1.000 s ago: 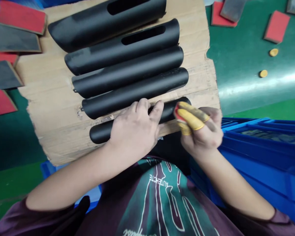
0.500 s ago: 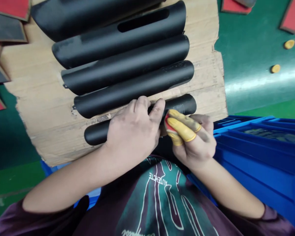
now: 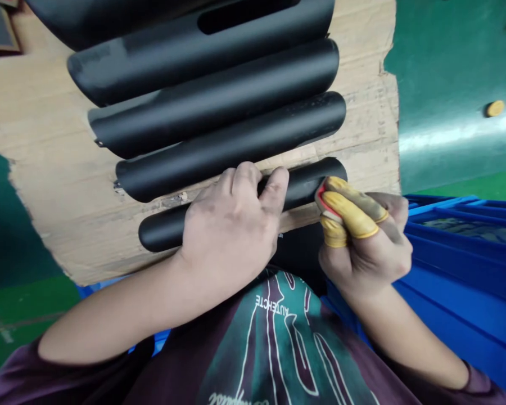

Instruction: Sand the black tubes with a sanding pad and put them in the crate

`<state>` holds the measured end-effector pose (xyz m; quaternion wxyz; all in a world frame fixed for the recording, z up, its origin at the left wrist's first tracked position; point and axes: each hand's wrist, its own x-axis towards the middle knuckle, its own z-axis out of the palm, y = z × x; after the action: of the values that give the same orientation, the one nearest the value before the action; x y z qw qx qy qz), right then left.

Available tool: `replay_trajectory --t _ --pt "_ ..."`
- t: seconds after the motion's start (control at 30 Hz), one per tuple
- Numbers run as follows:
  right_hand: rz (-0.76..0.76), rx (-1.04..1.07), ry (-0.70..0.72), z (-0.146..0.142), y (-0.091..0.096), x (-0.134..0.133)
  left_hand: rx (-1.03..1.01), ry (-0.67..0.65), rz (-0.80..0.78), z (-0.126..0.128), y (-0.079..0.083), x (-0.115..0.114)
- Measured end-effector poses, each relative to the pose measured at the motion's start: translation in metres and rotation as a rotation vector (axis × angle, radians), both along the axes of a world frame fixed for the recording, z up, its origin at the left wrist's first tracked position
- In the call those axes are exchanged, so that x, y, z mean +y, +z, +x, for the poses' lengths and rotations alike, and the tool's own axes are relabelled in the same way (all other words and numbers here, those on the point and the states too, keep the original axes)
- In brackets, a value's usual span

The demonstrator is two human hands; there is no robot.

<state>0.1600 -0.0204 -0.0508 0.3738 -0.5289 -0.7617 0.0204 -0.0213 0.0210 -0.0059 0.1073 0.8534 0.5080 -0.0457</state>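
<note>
Nearest me, a slim black curved cover (image 3: 306,184) lies slantwise on a cardboard sheet (image 3: 67,225). My left hand (image 3: 231,219) is closed over its middle, fingers curled round the far edge. Yellow finger cots (image 3: 349,214) cover several fingertips of my right hand (image 3: 371,242). That hand pinches a small red-and-beige pad (image 3: 321,197) against the cover near its right end. Most of the pad is hidden by the fingers. Beyond, several similar black covers lie side by side, the closest one (image 3: 231,146) just past my left fingers.
Under the cardboard is a green tabletop (image 3: 438,112), with a yellow finger cot (image 3: 495,108) to the right. Blue plastic crates (image 3: 455,270) stand at my right. Dark flat pieces (image 3: 0,28) lie at the upper left.
My right hand and the pad have moved right along the cover, towards its right end. The left hand keeps its hold. The view has shifted slightly closer.
</note>
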Motion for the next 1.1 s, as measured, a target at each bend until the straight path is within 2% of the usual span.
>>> replay_trajectory --t 0.13,0.3,0.37,0.47,0.6,0.73,0.9,1.03,1.1 --pt "-0.019 -0.011 0.084 -0.003 0.001 0.000 -0.016 0.004 -0.020 0.000 0.000 0.000" --pt "0.004 -0.047 -0.024 0.003 0.000 0.001 -0.063 0.028 -0.048 0.000 0.000 0.001" --pt "-0.029 -0.038 0.025 0.003 0.001 0.002 -0.069 0.031 -0.063 0.000 0.001 0.002" --pt "-0.001 -0.046 0.099 0.003 0.002 0.006 -0.095 0.049 -0.078 0.000 0.001 0.002" --pt "-0.007 -0.019 0.011 0.000 0.003 0.006 -0.084 0.037 -0.069 0.000 0.001 0.001" --pt "-0.031 -0.008 0.114 -0.002 0.003 0.004 -0.073 0.031 -0.066 0.000 0.000 0.002" --pt "-0.028 -0.022 -0.018 0.000 0.003 0.004 -0.085 0.042 -0.061 0.000 0.000 0.001" --pt "-0.074 0.002 0.083 -0.006 0.007 0.001 -0.082 0.038 -0.065 0.000 0.000 0.002" --pt "-0.066 -0.027 0.048 -0.007 0.009 0.001 -0.090 0.039 -0.067 0.000 0.000 0.002"
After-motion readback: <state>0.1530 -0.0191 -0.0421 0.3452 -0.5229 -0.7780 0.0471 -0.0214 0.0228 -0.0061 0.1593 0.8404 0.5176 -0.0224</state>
